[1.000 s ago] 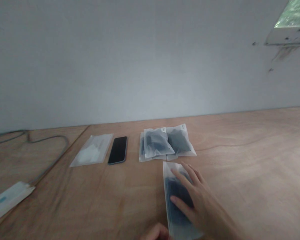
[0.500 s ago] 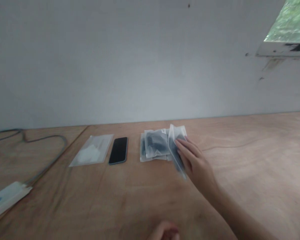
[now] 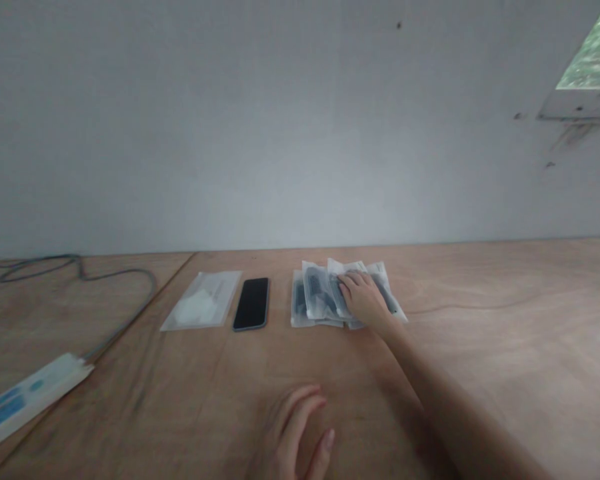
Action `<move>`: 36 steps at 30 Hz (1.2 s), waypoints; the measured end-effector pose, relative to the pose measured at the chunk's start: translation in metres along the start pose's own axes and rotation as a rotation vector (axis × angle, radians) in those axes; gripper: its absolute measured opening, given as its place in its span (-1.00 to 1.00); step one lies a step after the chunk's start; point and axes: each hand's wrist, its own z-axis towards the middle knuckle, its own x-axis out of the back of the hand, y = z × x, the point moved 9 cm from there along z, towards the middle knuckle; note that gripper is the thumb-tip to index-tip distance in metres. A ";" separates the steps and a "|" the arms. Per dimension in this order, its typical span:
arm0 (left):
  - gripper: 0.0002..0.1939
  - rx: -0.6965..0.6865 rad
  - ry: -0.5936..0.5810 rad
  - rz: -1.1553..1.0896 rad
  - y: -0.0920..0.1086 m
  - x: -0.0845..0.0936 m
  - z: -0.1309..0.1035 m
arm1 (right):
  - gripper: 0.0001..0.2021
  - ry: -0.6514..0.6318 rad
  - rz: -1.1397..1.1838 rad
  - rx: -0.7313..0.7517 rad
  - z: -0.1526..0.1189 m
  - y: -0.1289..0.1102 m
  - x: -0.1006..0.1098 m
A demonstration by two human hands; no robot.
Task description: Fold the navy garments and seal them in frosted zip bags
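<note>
Several frosted zip bags with dark contents (image 3: 319,293) lie overlapping on the wooden table. On the top right bags rests my right hand (image 3: 363,297), its fingers spread flat over them. Near the bottom centre is my left hand (image 3: 297,433), holding nothing, with thumb and fingers apart and curved. A black phone (image 3: 251,304) lies left of the bags. Beside the phone is a flat clear bag (image 3: 200,300) with something white in it.
A white power strip (image 3: 33,397) with blue markings lies at the lower left, its grey cable (image 3: 125,323) looping toward the wall. The pale wall (image 3: 280,133) rises behind the wooden table (image 3: 180,413).
The bag that my right hand held tilted in the air now lies flat among the others, under that hand. My left hand has come further into view. The view has shifted slightly.
</note>
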 end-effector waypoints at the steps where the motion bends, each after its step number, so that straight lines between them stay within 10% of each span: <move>1: -0.63 -0.018 -0.020 0.052 0.001 0.001 0.004 | -0.64 0.002 -0.004 -0.001 -0.001 0.000 0.000; 10: -0.31 -0.156 -0.209 0.346 -0.010 -0.014 0.034 | -0.57 0.076 0.029 -0.052 -0.011 -0.016 0.045; 16: -0.11 -0.174 -0.257 0.369 -0.019 -0.021 0.021 | -0.41 -0.072 0.188 0.176 -0.114 -0.056 0.090; 21: -0.04 -0.160 -0.362 0.368 -0.020 -0.031 0.020 | -0.28 -0.368 0.214 0.217 -0.179 -0.061 0.075; 36: -0.08 -0.189 -0.450 0.324 -0.011 -0.036 0.023 | -0.30 -0.399 0.252 0.218 -0.179 -0.062 0.068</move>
